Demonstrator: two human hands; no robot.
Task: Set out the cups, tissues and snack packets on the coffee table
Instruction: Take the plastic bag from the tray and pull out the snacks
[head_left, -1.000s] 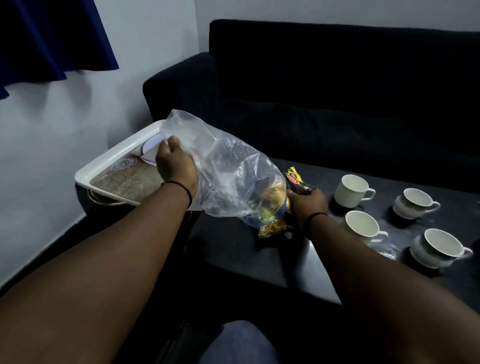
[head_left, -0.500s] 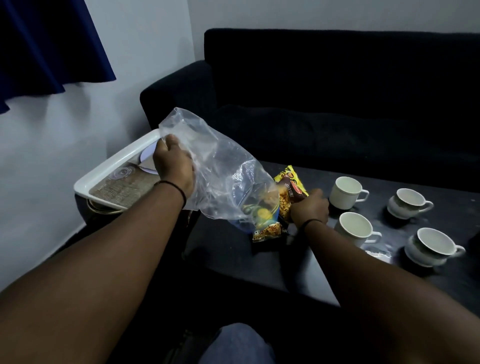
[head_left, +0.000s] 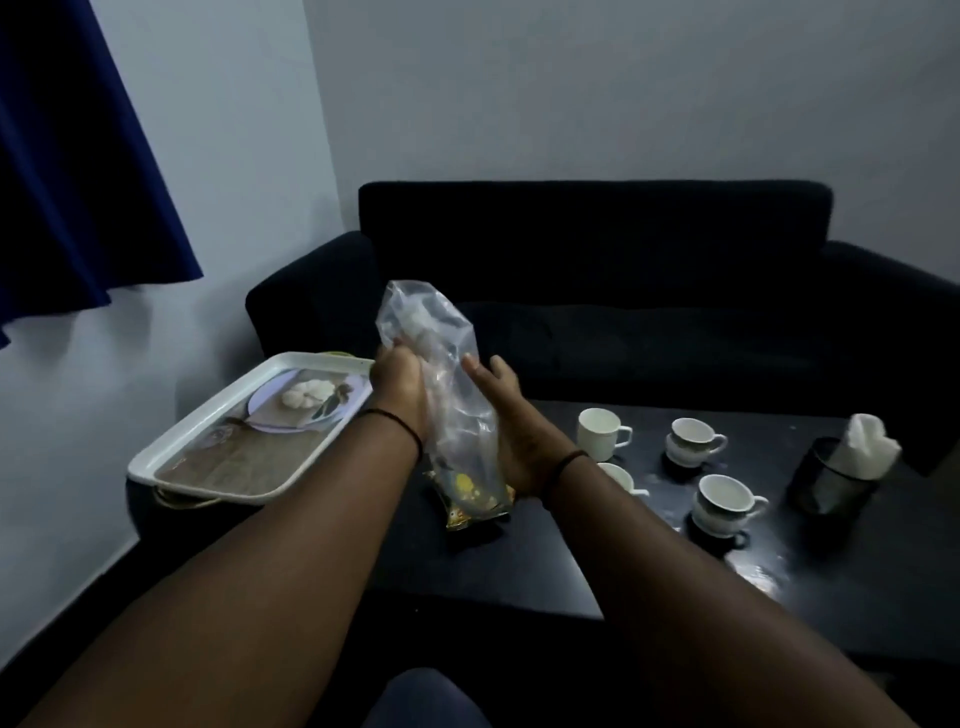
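Observation:
A clear plastic bag (head_left: 436, 358) stands upright between my hands above the dark coffee table (head_left: 545, 566). My left hand (head_left: 400, 392) grips its left side near the top. My right hand (head_left: 506, 421) lies flat against its right side with the fingers spread. Yellow snack packets (head_left: 470, 501) show through the bag's bottom, resting on the table. Several white cups stand to the right: one plain cup (head_left: 600, 434), one at the back (head_left: 691, 441), one in front (head_left: 724, 501), and one partly hidden behind my right wrist (head_left: 621, 478). A black tissue holder (head_left: 831, 480) with white tissue sits at the far right.
A white tray (head_left: 218, 457) with a printed picture rests at the table's left end, on something with a brass rim. A dark sofa (head_left: 623, 291) runs behind the table. A blue curtain (head_left: 67, 182) hangs at upper left against a pale wall.
The bag went from slanting down to the right to standing upright. My right hand left the snack packet and now presses the bag's side. The camera tilted up, showing the tissue holder.

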